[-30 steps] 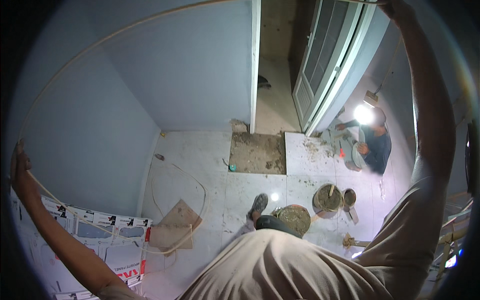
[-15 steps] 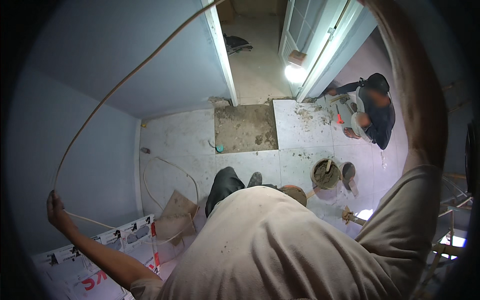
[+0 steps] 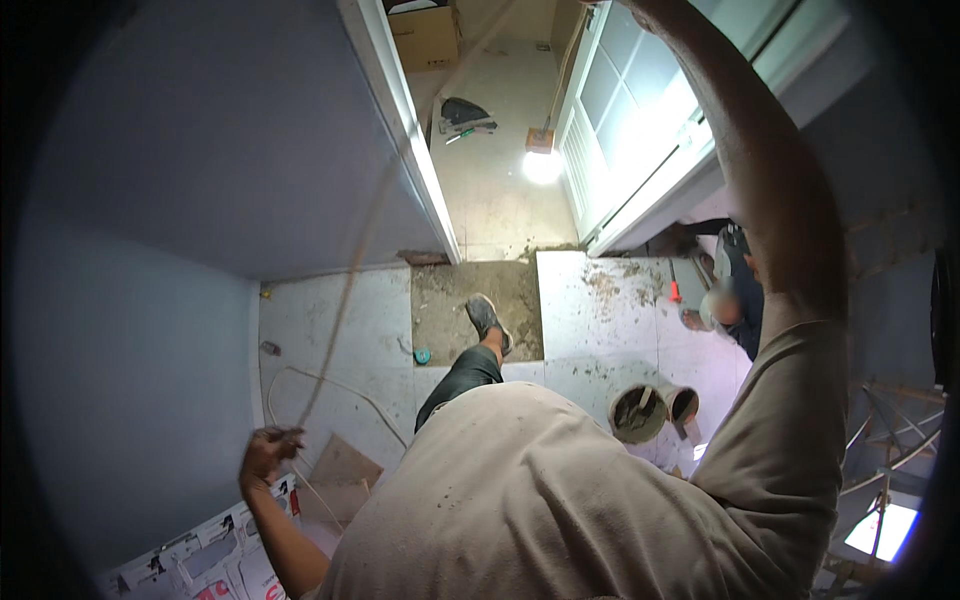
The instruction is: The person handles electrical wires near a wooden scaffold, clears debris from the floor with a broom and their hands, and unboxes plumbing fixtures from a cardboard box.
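Left hand (image 3: 266, 455), raised beside the left wall (image 3: 130, 300): fingers closed, apparently about a pale cable (image 3: 345, 295) whose blurred run slants up across the left door jamb (image 3: 425, 165); a slack loop rests on the tiles below. Right hand (image 3: 628, 4), cut off by the upper edge of view: its grip cannot be told. Beneath it a lamp (image 3: 541, 167) hangs lit on a cord (image 3: 556, 90), before the open door (image 3: 590, 165).

Step in hand, by judgement: carrying lamp and cable toward the doorway. The next move would call for freeing slack evenly and keeping the bulb off the door.

Surface: tiled floor (image 3: 590, 335) with a bare earthen patch (image 3: 435, 300) at the threshold; a shoe (image 3: 484, 318) stands within it, a small teal object (image 3: 422, 357) at its near left corner. Right: mortar bucket (image 3: 637, 414), second bucket (image 3: 684, 403), crouching co-worker (image 3: 738, 310). Beyond the doorway: cardboard box (image 3: 425, 40).
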The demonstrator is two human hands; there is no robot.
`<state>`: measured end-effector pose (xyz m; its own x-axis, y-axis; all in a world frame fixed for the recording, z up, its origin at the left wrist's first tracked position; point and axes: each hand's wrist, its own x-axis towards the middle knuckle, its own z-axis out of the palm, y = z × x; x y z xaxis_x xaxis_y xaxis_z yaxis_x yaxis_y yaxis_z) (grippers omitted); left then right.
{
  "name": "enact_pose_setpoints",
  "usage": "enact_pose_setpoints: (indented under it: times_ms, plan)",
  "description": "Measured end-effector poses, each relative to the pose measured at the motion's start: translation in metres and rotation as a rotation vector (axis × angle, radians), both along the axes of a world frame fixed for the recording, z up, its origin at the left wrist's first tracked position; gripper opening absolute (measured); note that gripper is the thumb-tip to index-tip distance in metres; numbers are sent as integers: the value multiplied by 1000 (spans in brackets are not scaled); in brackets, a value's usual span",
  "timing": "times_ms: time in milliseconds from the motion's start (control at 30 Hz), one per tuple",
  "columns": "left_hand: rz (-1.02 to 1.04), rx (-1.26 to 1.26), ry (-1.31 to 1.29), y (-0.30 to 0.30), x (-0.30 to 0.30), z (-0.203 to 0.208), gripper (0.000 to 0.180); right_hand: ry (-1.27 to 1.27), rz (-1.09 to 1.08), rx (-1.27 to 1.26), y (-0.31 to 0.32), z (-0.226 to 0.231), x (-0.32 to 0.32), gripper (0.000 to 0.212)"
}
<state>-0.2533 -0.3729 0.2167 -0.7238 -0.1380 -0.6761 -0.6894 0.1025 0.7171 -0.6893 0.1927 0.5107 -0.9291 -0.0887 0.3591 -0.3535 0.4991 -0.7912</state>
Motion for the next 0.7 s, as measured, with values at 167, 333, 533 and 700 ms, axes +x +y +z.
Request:
enact_pose_setpoints:
  times_ms: [167, 333, 533, 700]
  plan:
    - [-224, 214, -275, 94, -102, -73, 23, 75, -54, -73, -9, -12, -81, 22]
    - [-222, 423, -267, 141, -176, -63, 20, 119, -209, -32, -11, -22, -168, 29]
    - [-216, 387, -336, 187, -246, -33, 26, 506, -267, 125, 12, -45, -308, 38]
    - [-122, 446, -284, 230, -311, -34, 27, 285, 270, -169, 9, -67, -425, 31]
